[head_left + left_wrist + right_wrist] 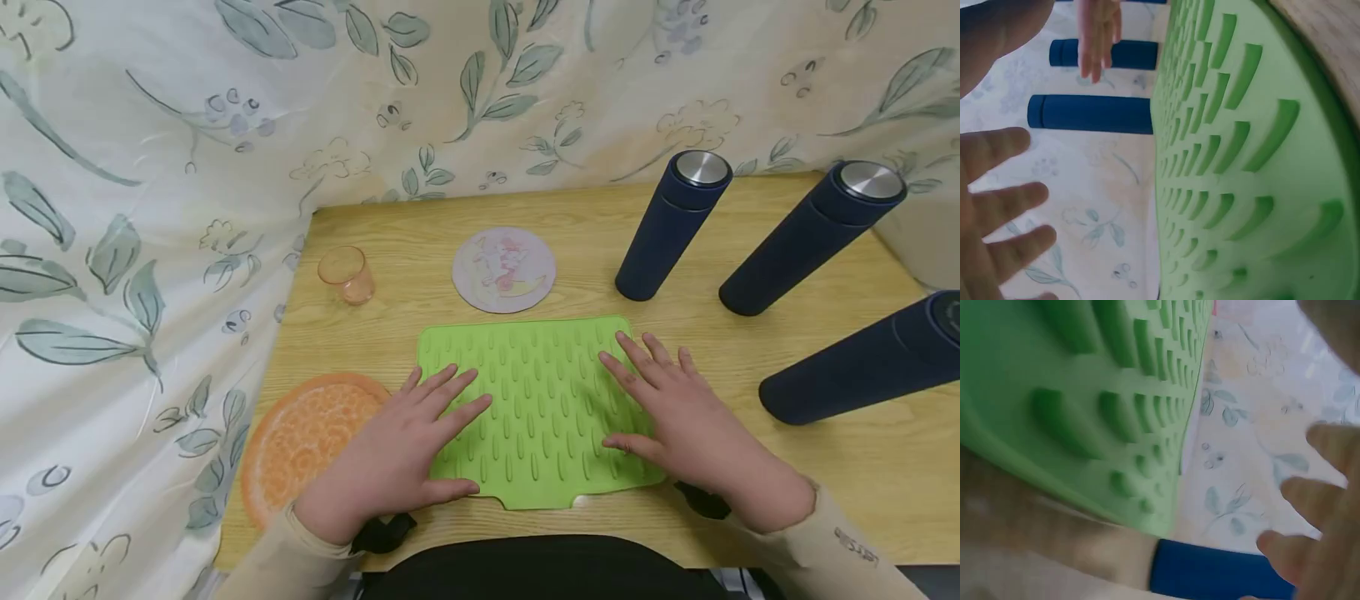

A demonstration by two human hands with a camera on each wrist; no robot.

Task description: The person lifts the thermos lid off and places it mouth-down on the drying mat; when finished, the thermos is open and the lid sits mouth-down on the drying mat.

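Note:
A light green ridged mat point(536, 496) lies flat on the wooden table, a tab on its near edge. Over its left side hovers my left hand point(408, 446), fingers spread and holding nothing. My right hand point(675, 417) is spread likewise over the mat's right side, also with nothing in it. In the left wrist view the fingers point(1010, 203) stand apart from the green mat point(1310, 250), whose raised ridges show close up. The right wrist view has the fingers point(1310, 500) well off the mat point(997, 394) too.
An orange round mat point(300, 433) lies left, partly beneath my left forearm. Behind stand a small pinkish glass point(352, 279) and a round printed coaster point(504, 271). Three dark blue bottles, the nearest bottle point(847, 367) among them, stand at the right. A floral cloth point(420, 100) hangs behind.

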